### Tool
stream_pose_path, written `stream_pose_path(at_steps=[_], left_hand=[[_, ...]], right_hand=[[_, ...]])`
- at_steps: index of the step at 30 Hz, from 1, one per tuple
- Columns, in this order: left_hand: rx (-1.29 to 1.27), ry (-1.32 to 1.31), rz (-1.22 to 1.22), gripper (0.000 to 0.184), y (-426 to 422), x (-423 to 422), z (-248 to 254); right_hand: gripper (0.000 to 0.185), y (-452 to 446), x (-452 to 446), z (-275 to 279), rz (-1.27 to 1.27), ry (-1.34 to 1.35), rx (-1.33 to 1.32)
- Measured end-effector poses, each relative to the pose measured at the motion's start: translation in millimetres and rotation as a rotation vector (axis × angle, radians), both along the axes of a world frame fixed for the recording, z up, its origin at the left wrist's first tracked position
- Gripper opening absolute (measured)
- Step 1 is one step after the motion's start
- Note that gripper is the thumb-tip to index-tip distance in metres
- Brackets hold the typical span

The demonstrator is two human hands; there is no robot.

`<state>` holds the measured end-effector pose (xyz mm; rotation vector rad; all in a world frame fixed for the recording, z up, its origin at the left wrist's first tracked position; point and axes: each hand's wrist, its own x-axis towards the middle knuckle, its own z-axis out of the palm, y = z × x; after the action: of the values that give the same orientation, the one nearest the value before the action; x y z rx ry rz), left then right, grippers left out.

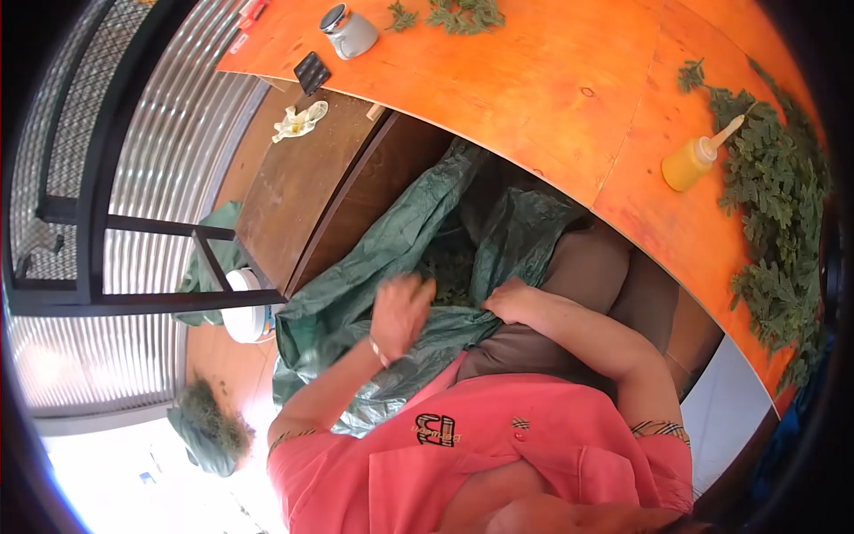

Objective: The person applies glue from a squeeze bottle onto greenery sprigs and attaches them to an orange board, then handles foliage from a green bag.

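Note:
A large green woven plastic sack (374, 258) lies across my lap and beside it, its mouth spread apart. Green leafy sprigs (449, 271) show in the dark inside. My right hand (511, 301) is closed on the near edge of the sack, resting by my thigh. Over the sack's opening, to the left, is my left hand (403, 311), with a bracelet at the wrist. Motion smears its fingers, and I cannot make out whether they hold anything.
On the orange table (534, 107) are a yellow glue bottle (689, 165), a pile of green sprigs (774, 205), and a grey mug (349, 34). A brown wooden cabinet (307, 169), a black metal frame (89, 214) and a white tub (245, 311) stand to the left.

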<state>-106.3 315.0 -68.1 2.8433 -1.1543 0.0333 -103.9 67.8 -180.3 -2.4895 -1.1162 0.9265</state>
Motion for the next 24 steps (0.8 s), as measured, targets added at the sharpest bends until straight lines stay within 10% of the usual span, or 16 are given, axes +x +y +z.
stream_pose_path(at_steps=[3,6,8,21,24], left_hand=[[0.361,-0.086,0.374,0.093,-28,55,0],[0.544,0.367,0.660,0.060,8,101,-85],[0.510,0.229,0.460,0.030,37,124,-132],[0.289,-0.134,0.595,0.017,-103,297,-24],[0.465,-0.310,0.380,0.024,-123,258,-24]], right_hand=[[0.017,0,-7,2,0.018,-0.107,0.072],[0.011,-2,-15,-48,-0.021,-0.288,0.367],[0.011,-11,-15,-8,-0.034,-0.315,0.378],[0.021,-110,-62,108,-0.141,-0.508,0.555],[0.067,-94,-48,106,-0.208,-0.464,0.572]])
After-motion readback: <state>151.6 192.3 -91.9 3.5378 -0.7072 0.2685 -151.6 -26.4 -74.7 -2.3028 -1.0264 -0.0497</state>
